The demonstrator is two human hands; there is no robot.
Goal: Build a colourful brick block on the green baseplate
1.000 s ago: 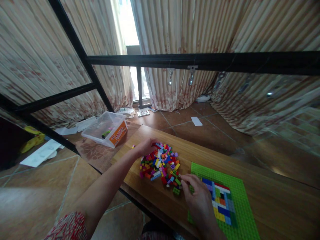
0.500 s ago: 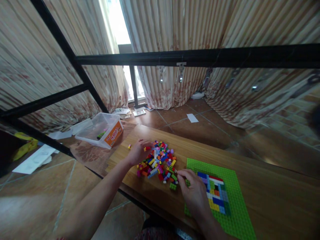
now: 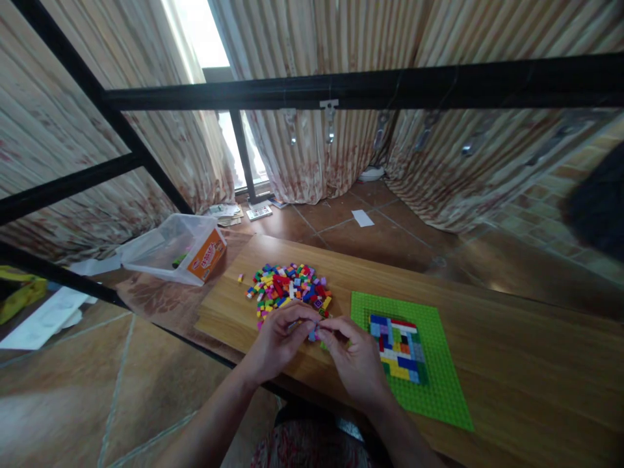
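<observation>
My left hand (image 3: 279, 338) and my right hand (image 3: 359, 363) meet in front of a pile of toy bricks (image 3: 275, 281), both with fingers pinched. Small toy bricks are between the fingertips, mostly covered; a pale blue brick (image 3: 312, 335) shows there. Whether the pieces touch each other I cannot tell. Beside my right hand lies a green baseplate (image 3: 439, 338) carrying a flat block of coloured bricks (image 3: 400, 351) in blue, white, red, yellow and other colours. The near part of the pile is hidden behind my hands.
Everything rests on a long wooden table (image 3: 511, 364). A single small brick (image 3: 240, 277) lies left of the pile. Beyond the table's left end sits a clear plastic box (image 3: 166, 253) with an orange label. A black metal rail (image 3: 273, 93) crosses in front of the curtains.
My left hand has come from the far left side of the pile towards me and meets my right hand. My right hand has moved slightly left, uncovering more of the baseplate. The view has shifted.
</observation>
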